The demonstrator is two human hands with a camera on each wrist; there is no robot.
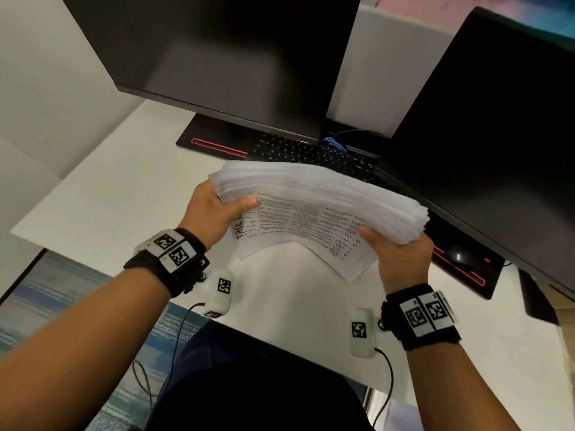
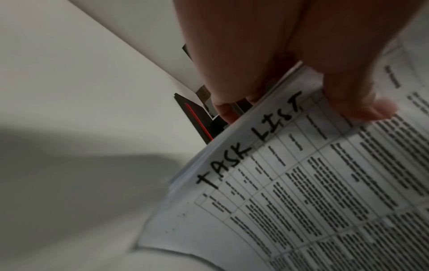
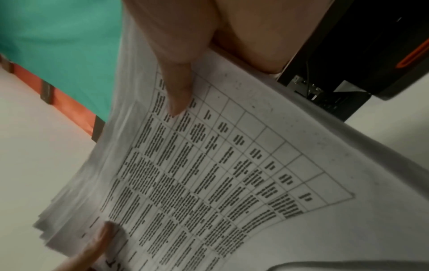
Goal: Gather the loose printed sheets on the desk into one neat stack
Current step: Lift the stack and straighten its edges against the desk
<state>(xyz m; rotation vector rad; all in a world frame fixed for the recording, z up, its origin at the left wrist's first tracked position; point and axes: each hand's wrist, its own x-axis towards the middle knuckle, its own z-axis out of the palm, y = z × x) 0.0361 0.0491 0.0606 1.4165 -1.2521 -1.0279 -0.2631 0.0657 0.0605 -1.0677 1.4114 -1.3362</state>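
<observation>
Obs., head view: I see both hands holding one thick stack of printed sheets (image 1: 314,194) raised above the white tabletop (image 1: 124,194), in front of the keyboard (image 1: 311,150). The stack is tilted, printed face toward the camera, and it bows between the two grips. Its far edges are fanned and uneven, not squared.

Left hand (image 1: 214,213): grasping the stack's left end, thumb (image 1: 245,203) pressed on the top sheet, fingers behind the paper. Left wrist view confirms this: the thumb (image 2: 362,102) lies on the top sheet beside the handwritten heading "TASK LIST" (image 2: 250,141), and fingertips (image 2: 225,111) curl round the back of the stack's edge.

Right hand (image 1: 401,256): grasping the stack's right end, thumb (image 1: 370,234) on the printed face, fingers wrapped underneath. In the right wrist view the thumb (image 3: 178,88) presses on the printed table grid, and the left thumb shows at the stack's far corner.

Top sheet: a ruled table of small print; text blurred, not legible.

Surroundings: two dark monitors, one at the left (image 1: 217,51) and one at the right (image 1: 497,126), stand behind the stack. A black mouse (image 1: 460,255) sits on a red-edged desk mat (image 1: 466,275) to the right, well apart from the paper. Marker-tagged wristbands sit on both wrists.
</observation>
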